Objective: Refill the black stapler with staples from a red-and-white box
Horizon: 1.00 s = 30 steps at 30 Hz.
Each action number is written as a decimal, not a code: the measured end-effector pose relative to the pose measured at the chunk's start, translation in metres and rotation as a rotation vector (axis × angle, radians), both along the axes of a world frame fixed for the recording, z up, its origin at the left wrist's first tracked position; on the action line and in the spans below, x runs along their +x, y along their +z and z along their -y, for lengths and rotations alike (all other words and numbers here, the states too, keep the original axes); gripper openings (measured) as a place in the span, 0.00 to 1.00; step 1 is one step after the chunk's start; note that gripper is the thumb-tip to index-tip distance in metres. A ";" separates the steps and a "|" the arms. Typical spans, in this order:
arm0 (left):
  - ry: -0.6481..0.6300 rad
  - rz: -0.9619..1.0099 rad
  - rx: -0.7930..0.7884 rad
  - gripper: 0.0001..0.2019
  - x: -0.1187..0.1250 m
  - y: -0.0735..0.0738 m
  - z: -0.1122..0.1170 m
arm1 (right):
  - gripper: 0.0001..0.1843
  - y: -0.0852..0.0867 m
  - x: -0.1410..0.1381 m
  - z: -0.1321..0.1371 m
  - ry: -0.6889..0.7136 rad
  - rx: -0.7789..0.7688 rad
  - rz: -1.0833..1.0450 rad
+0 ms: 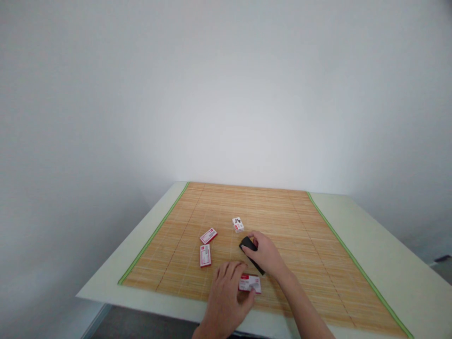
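My right hand (263, 254) grips a long, black stapler (248, 242) on the ribbed bamboo mat (226, 202); my left hand (226, 293) holds a flat, rectangular red-and-white box (250, 284) just beside it.

black object (248, 243): part-hidden by right hand (264, 254) | boxes' fine print (205, 255): illegible

Soft diffuse light, dimmer edges

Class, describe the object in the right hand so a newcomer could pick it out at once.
On the pale table lies a straw-coloured mat with green side edges. Toward its near side, the right hand holds a slim black object. Its black body sets it apart from the four mainly white boxes nearby.
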<state>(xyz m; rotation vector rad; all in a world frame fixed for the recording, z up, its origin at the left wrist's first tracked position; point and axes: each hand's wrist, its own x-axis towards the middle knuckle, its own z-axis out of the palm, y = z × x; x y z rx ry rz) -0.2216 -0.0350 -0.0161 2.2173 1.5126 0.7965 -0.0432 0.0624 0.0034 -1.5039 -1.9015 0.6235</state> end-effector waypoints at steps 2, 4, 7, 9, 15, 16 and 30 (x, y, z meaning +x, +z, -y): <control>-0.130 -0.018 -0.006 0.29 0.003 0.005 0.001 | 0.18 -0.009 0.007 0.005 -0.046 -0.031 -0.070; -0.118 -0.057 0.002 0.27 0.000 0.007 -0.005 | 0.21 -0.019 0.012 0.010 -0.079 -0.056 -0.148; 0.051 -0.142 0.048 0.18 -0.014 0.006 -0.023 | 0.24 -0.031 0.016 0.020 -0.134 -0.077 -0.243; 0.190 -0.181 0.088 0.12 -0.028 0.003 -0.038 | 0.25 -0.036 0.017 0.026 -0.177 -0.076 -0.274; 0.339 -0.190 0.185 0.19 -0.056 -0.011 -0.071 | 0.25 -0.038 0.014 0.033 -0.269 -0.050 -0.275; 0.312 -0.193 0.183 0.23 -0.059 -0.014 -0.074 | 0.25 -0.038 0.014 0.033 -0.271 -0.051 -0.274; 0.480 -0.359 0.108 0.27 -0.143 -0.026 -0.098 | 0.27 -0.043 0.013 0.035 -0.306 -0.034 -0.290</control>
